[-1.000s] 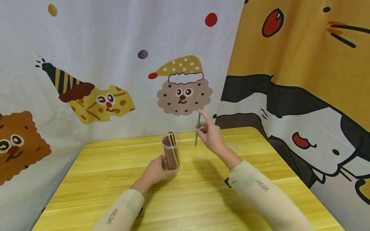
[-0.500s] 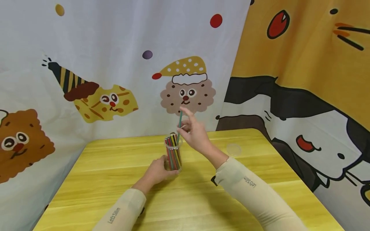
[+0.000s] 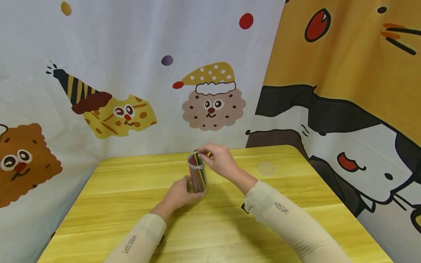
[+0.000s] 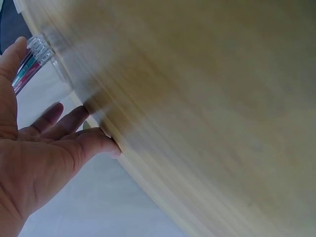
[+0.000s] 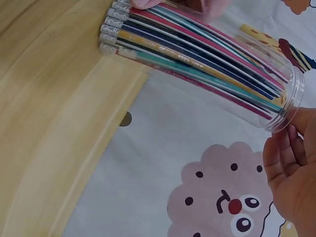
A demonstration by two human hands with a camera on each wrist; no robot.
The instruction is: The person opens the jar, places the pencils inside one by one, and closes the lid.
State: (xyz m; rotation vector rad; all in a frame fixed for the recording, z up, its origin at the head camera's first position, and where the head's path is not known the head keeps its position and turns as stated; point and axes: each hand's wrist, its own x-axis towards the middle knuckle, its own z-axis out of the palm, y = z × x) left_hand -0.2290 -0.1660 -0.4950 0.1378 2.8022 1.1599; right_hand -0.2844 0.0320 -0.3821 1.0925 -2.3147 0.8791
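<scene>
A clear plastic jar [image 3: 198, 179] packed with colored pencils [image 5: 187, 57] stands upright on the table. My left hand [image 3: 179, 194] grips it near the base, thumb in front and fingers on the left side. In the left wrist view, part of the jar [image 4: 42, 52] shows past that hand [image 4: 39, 153]. My right hand [image 3: 218, 159] is over the jar's mouth, thumb and index finger bent together among the pencil tops. The right wrist view has the right hand [image 5: 294, 173] at the rim, and I cannot tell whether its fingertips still hold the teal pencil.
A round clear lid [image 3: 266, 168] lies on the yellow wood-grain table [image 3: 115, 197], right of the jar. Behind the table's far edge hangs a white curtain [image 3: 131, 44] with cartoon prints; an orange one [image 3: 355, 69] hangs on the right.
The right hand has moved left to the jar and then down, lowering the teal pencil into it. The left hand keeps its hold on the jar.
</scene>
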